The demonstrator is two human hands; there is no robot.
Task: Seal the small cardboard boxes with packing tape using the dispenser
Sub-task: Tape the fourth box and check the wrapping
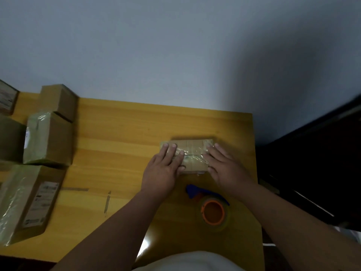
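The small box (pixel 192 153) is pressed flat under the left hand (pixel 163 169) and right hand (pixel 224 167), fingers straight, nothing gripped. Light, stiff cardboard is judged; slick tape (pixel 193 156) favours side holds.

The room is looking dim and the whole view is coming out soft and grainy. A dark shadow is spreading across the wall (pixel 273 75) at upper right, while the left of it is staying a flat grey-blue. Glare is flashing off the desk (pixel 145 245) near the bottom edge, and tape on the box (pixel 192 155) is glinting. The boxes (pixel 29 202) at far left are smearing with blur. Straight edges are bowing toward the frame's sides.
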